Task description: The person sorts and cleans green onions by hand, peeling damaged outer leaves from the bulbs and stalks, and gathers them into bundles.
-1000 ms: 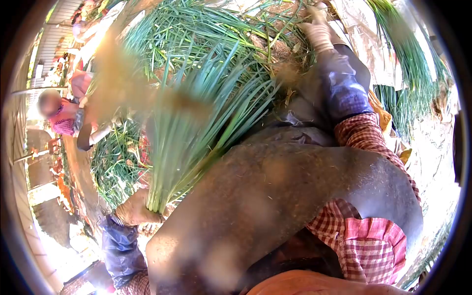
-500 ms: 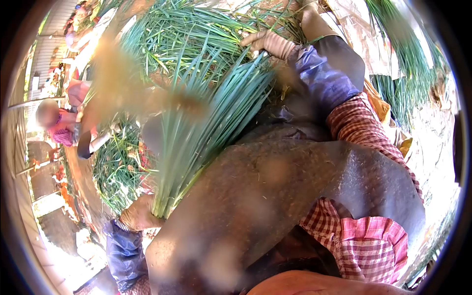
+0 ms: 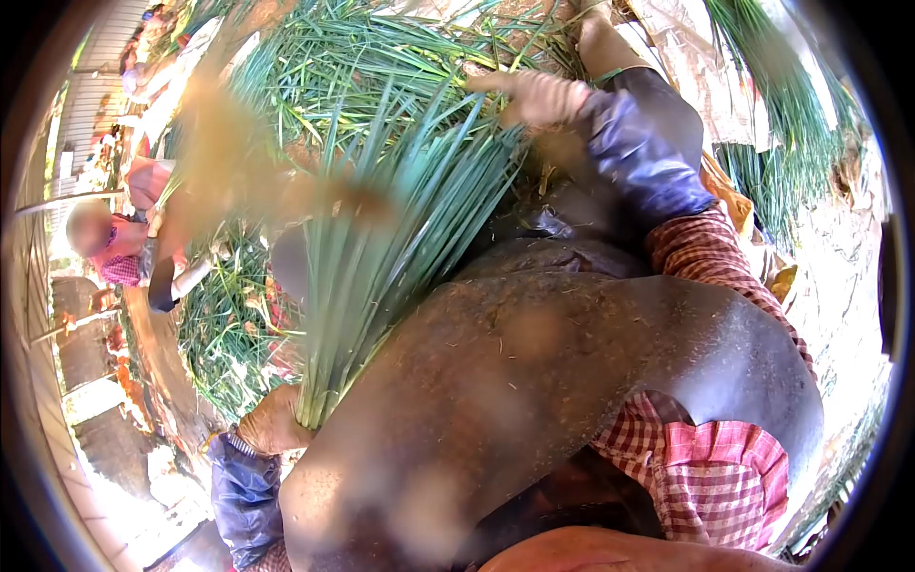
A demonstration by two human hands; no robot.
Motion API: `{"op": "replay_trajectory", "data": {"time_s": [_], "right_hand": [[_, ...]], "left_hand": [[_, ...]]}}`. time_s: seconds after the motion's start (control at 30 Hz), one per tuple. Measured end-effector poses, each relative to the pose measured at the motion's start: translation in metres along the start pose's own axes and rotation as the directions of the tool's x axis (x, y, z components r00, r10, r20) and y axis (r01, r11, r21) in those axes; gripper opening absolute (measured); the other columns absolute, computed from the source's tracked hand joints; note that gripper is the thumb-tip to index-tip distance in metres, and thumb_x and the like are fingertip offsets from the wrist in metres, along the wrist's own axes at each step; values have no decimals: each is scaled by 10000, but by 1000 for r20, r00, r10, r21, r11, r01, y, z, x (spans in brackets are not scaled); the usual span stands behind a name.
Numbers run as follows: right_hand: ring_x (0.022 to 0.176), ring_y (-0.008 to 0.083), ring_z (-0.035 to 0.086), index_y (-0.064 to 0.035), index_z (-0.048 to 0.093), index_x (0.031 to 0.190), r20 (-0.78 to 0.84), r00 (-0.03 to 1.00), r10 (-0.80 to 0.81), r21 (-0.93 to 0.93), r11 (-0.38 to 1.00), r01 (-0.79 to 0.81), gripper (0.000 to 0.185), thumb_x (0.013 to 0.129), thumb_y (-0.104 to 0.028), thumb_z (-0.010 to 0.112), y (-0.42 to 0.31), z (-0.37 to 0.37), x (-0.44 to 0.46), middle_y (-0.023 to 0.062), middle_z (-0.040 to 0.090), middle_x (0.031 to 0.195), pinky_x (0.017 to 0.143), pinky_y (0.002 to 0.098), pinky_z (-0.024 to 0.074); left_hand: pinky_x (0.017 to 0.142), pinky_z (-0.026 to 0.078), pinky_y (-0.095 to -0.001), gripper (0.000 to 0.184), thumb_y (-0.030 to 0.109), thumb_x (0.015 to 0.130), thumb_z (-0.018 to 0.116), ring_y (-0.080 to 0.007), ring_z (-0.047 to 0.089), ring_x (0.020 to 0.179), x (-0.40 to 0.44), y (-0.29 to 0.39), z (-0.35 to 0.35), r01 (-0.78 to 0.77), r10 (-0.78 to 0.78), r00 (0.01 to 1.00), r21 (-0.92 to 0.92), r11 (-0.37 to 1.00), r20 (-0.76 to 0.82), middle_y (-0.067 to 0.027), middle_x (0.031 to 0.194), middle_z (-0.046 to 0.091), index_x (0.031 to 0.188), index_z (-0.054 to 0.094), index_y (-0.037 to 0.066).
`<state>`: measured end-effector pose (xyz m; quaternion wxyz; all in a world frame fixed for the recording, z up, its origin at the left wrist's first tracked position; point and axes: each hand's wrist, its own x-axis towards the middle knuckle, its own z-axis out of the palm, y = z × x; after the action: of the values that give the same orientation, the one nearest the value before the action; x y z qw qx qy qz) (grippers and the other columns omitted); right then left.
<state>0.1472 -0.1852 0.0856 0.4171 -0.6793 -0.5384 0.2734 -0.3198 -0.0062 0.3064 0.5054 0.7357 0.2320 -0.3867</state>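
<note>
My left hand (image 3: 274,421), at the lower left, is wrapped round the pale base of a bundle of long green leaves (image 3: 381,248). The leaves fan upward beside the dark apron (image 3: 496,381) over my lap. Near the top centre, my right hand (image 3: 536,97) is by the leaf tips, with its fingers extended toward the left and slightly blurred. Nothing shows in it. Behind it lies a loose pile of green leaves (image 3: 334,62). Smudges on the lens blur part of the bundle.
A co-worker (image 3: 119,248) sits at the far left near another heap of leaves (image 3: 229,315). More long green leaves (image 3: 782,143) lie at the upper right beside a pale sheet (image 3: 701,67). My bare foot and leg (image 3: 605,43) stretch out at the top.
My right hand has moved left from beside my leg to the leaf tips. The bundle's leaves lie closer together. My left hand still grips their base.
</note>
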Motion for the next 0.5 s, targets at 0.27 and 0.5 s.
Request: {"op": "replay_trajectory", "data": {"time_s": [0.27,0.5], "right_hand": [[506,105,505,-50,677,1000,66,929,365,432,829,-356,294,716,23,658,-15,39,10,7,597,634,461,225,411],[525,107,560,-50,659,1020,-309,934,180,-86,973,-216,291,741,30,637,82,8,11,81,662,805,442,195,457]], "left_hand": [[815,492,-319,479,168,656,793,-205,636,922,-6,21,10,-20,37,997,223,975,-73,-116,1006,660,1086,611,60],[683,519,-312,365,131,662,746,-205,652,722,-12,18,-5,84,110,960,634,768,-259,-92,811,670,1002,626,75]]}}
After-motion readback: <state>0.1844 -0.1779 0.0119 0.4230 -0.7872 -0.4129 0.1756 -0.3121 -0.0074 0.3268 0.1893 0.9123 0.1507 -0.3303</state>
